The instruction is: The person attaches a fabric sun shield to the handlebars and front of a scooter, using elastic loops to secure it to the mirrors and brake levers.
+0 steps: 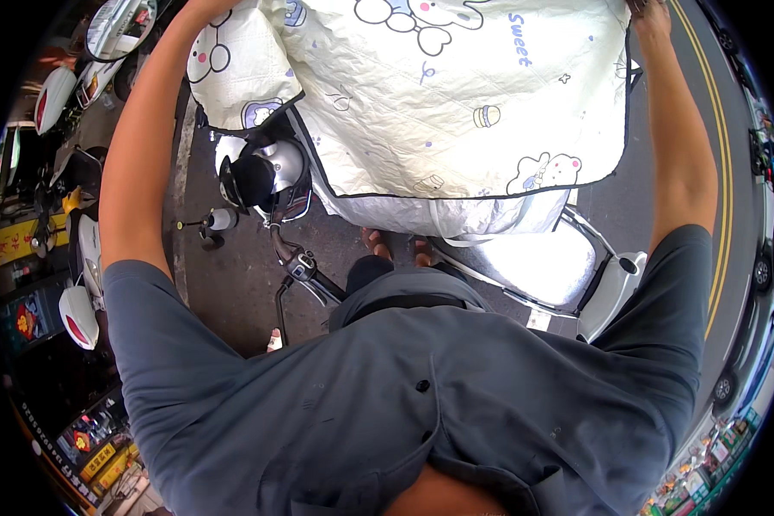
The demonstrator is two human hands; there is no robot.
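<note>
A cream quilted cover (387,112) with cartoon animal prints and dark edging spreads in front of me, between my raised arms. At the far right, my right hand (651,19) is closed at the cover's upper corner. My left hand (213,5) reaches the upper left beside the cloth; the frame's edge cuts off its fingers. Below the cover's lower edge hangs a silvery sheet (490,215) with a pale strap (456,234). A scooter's handlebar grip and lever (299,265) show nearer me, beside a silver-and-black rounded part (279,168).
A bright, sunlit seat (525,267) stands right of my feet (377,243). Parked scooters and a mirror (119,30) line the left side, with shop fronts beyond. Toward the right runs a road with a double yellow line (721,172) and cars (752,310).
</note>
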